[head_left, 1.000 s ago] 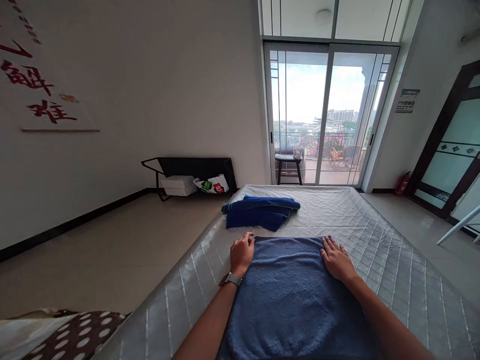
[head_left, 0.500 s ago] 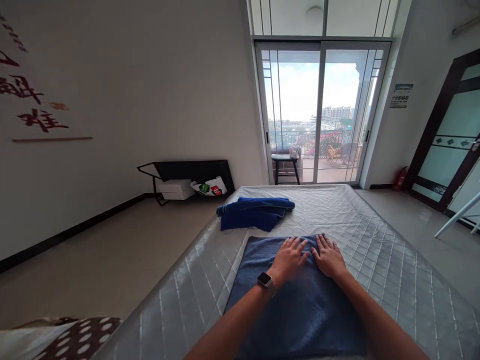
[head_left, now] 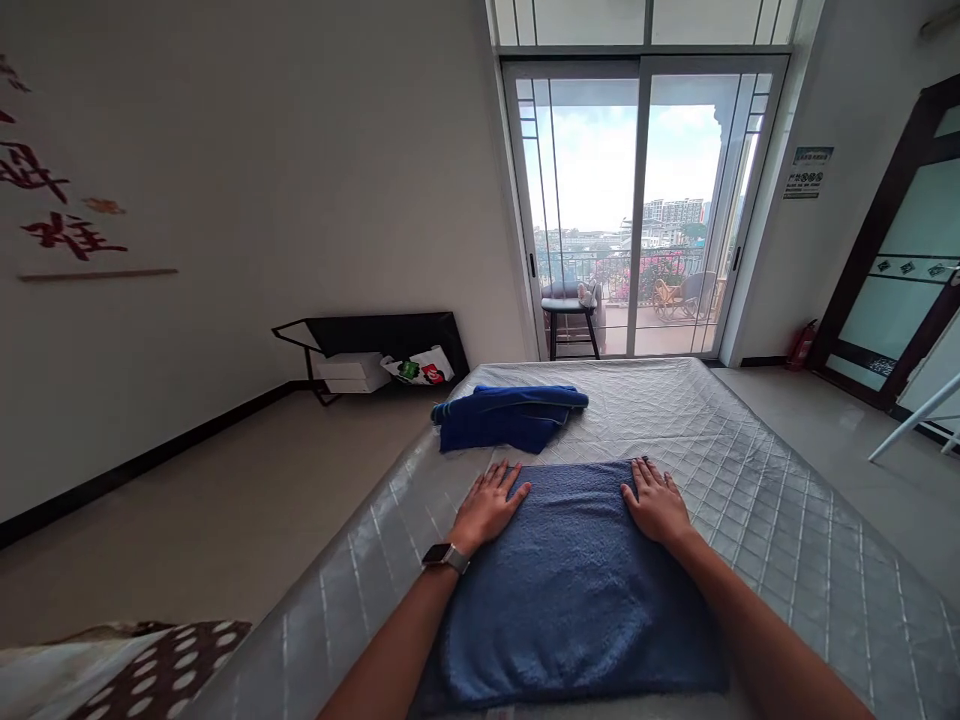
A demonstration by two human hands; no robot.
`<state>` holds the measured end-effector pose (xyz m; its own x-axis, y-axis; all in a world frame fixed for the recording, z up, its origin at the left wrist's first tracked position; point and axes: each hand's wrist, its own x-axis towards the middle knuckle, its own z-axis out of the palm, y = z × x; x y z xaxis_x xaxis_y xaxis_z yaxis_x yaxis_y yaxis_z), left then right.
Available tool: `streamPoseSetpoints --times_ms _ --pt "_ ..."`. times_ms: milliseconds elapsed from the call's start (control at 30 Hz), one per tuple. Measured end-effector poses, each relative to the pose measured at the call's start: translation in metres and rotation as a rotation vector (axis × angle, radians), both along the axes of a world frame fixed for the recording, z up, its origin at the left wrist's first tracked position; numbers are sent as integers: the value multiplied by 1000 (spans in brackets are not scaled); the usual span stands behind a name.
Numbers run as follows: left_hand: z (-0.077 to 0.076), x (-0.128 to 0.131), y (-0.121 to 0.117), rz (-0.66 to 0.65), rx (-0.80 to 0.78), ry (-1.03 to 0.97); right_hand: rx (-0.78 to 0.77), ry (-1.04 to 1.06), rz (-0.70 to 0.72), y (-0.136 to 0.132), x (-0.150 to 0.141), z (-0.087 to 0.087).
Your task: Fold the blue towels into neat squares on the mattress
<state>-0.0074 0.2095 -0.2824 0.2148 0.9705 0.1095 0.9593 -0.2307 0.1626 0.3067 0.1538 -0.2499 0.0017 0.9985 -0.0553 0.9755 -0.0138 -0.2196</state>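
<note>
My left hand [head_left: 487,510] and right hand [head_left: 658,505] lie flat, fingers extended, gripping nothing, at the far corners of the towel [head_left: 566,590], lower centre. I judge the step as smoothing; the next move calls for even palm pressure. Mattress [head_left: 750,500] beneath; blue cloth [head_left: 502,418] beyond, at centre.

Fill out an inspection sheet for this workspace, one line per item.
Surface: mattress with a shiny, silvery quilted cover.
Handled items: blue-grey cloth, spread out on the mattress, lightly rippled.
Clutter: darker blue cloth, loosely folded, beyond it; white boxes and a printed bag by the wall; polka-dot fabric at lower left.
Grip: left hand and right hand open, palms down at the blue-grey cloth's far corners.
Cables: nothing seen.
Surroundings: sliding glass doors ahead; red fire extinguisher beside a dark-framed door at right.
</note>
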Motion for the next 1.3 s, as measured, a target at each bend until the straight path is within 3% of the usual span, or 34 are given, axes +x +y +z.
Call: streamPoseSetpoints --times_ms 367,667,900,967,1033,1200,1300 --pt "2 5 0 25 -25 -58 -27 -57 -12 -2 -1 9" --pt "-1 6 0 76 -44 -67 -5 -49 -14 2 1 1" --pt "25 14 12 129 -114 85 -8 -11 -16 -1 0 5" --pt "32 32 15 167 -99 108 -9 1 -17 -2 -1 7" --pt "33 66 11 119 -38 100 -8 12 -13 -2 -1 8" --pt "10 171 -19 -244 118 -35 -1 10 7 -1 1 4" --pt "-1 194 -30 -274 103 -41 -1 8 26 0 2 1"
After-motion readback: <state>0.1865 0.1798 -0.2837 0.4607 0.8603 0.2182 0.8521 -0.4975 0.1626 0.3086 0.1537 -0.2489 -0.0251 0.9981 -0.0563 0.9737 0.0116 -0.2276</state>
